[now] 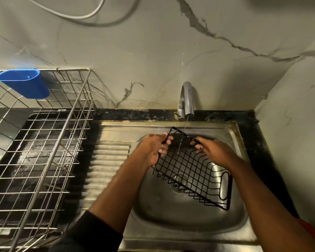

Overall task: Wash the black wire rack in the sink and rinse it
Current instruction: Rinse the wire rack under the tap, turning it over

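Black wire rack [193,170] held tilted over the sink [233,135], far end under a thin stream from the tap [186,99]. Left hand [154,148] grips the rack's left edge, fingers curled round the wire. Right hand [213,151] grips the right edge. Steel dish rack [44,142] with blue cup [25,83] on tabletop, left.

A home kitchen: steel sink [231,131], tap [187,99], dish drainer [49,142].

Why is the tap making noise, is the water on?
On. A thin stream falls from the tap onto the black wire rack.
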`<state>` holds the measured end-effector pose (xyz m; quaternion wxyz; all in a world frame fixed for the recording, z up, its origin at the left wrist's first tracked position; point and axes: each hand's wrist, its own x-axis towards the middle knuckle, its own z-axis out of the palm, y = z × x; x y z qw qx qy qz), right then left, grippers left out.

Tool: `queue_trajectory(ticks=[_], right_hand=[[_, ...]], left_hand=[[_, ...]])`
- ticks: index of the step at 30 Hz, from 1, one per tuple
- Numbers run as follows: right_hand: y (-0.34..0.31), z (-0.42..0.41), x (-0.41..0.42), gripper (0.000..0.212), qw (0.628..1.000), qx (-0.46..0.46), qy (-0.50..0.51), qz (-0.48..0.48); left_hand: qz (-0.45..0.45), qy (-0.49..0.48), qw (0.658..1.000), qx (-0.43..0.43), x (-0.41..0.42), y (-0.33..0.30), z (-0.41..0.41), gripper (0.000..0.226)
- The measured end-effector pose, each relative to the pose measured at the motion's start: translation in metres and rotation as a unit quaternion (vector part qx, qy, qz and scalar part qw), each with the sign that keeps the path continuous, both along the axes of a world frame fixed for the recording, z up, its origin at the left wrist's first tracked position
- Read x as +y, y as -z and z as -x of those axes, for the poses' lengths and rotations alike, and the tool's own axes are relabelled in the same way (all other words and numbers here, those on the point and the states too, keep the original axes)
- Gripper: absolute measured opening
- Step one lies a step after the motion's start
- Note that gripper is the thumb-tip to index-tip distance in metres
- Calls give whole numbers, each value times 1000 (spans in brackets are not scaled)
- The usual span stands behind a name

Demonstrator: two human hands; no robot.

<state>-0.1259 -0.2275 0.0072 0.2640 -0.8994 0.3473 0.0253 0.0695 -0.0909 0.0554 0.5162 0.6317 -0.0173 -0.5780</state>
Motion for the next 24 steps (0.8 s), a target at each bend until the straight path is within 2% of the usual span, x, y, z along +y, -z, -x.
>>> queue_trajectory(ticks=[2,4,7,9,13,18,22,24], right_hand=[[-2,6,-1,35,999,28,-4,42],[-3,12,0,36,996,40,-1,83],[-1,19,0,34,996,36,23,80],[-3,23,3,33,996,42,34,75],[-9,30,11,28,995,27,61,69],[-9,31,32,15,992,-46,121,-9],[-20,18,62,13,946,-131,244,-168],[-24,9,70,14,894,-182,308,-271]], left_hand=[[-19,9,995,-101,-4,6,3,30],[-7,44,973,-228,-6,10,9,28],[-3,158,888,-433,-2,7,14,22],[1,168,863,-477,3,9,15,28],[16,74,882,-466,17,13,23,41],[27,-45,925,-376,38,17,40,58],[10,-71,962,-263,53,19,47,103],[-6,-46,969,-242,60,18,51,112]])
